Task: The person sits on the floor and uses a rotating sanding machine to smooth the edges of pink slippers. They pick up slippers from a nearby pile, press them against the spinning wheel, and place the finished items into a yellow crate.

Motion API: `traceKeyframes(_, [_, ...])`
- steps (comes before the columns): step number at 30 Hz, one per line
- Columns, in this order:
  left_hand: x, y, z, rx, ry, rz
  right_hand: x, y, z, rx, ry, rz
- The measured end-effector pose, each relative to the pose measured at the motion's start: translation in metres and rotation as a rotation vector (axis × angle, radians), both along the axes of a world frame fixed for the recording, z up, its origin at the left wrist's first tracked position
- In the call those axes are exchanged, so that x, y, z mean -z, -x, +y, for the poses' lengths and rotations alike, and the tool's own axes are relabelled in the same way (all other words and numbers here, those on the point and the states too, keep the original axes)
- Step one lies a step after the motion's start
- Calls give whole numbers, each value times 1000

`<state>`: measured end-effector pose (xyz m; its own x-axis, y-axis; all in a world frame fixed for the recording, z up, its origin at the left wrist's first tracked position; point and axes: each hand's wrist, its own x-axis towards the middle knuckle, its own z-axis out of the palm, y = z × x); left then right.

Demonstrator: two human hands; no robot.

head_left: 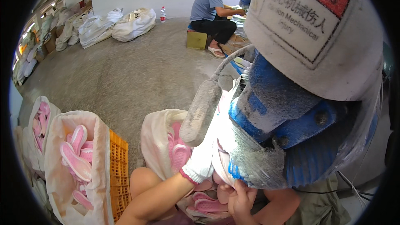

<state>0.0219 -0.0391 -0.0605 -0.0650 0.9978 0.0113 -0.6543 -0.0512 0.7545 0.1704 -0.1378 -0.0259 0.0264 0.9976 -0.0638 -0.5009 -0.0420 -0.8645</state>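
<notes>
Your bare right hand has its grip pinched on the lower end of a pale pink, flat shoe sole, which hangs just beside the machine. Your left hand, in a white knitted glove with a red cuff, is against the sole's left side; glare hides its fingers, so you cannot tell its grip. A dusty blue-and-white machine, wrapped in clear plastic film, blocks your view to the right. A grey, dusty oblong pad partly covers a white sack of pink soles. Left stands an orange plastic crate; beyond, a seated co-worker.
</notes>
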Motion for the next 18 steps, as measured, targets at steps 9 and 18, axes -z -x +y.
traceKeyframes(9, [-37, 12, 58, -280, -183, 129, 2, -2, 86, -158, -279, -848])
traceKeyframes(18, [19, 34, 0, -212, -31, -136, -33, 15, 53, -446, 11, -710])
